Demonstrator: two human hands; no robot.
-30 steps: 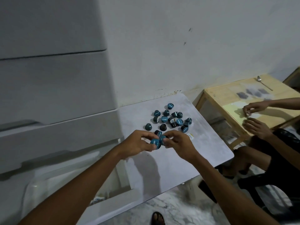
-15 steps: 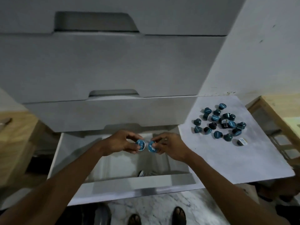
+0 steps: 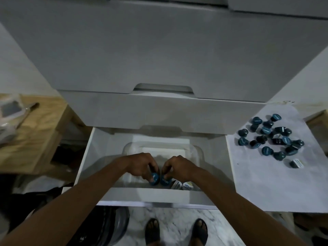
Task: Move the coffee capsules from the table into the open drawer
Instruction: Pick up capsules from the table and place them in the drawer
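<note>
Both hands reach down into the open white drawer [image 3: 179, 195], low near its front wall. My left hand [image 3: 142, 166] pinches a teal coffee capsule [image 3: 154, 179]. Right beside it, my right hand [image 3: 177, 168] pinches a second teal capsule [image 3: 165, 181]; the two capsules nearly touch. A few white-labelled capsules [image 3: 182, 185] lie on the drawer floor just right of them. Several dark and teal capsules [image 3: 271, 137] stay clustered on the white table [image 3: 266, 189] to the right of the drawer.
Shut white drawers [image 3: 159, 110] rise above the open one. A clear plastic tray [image 3: 159, 148] sits at the back of the drawer. A wooden table [image 3: 30, 128] with a utensil stands at left. My sandalled feet [image 3: 175, 231] are on marble floor below.
My hands carried the two capsules from the table leftward over the drawer, then lowered them inside near its front wall. The view swung left and down.
</note>
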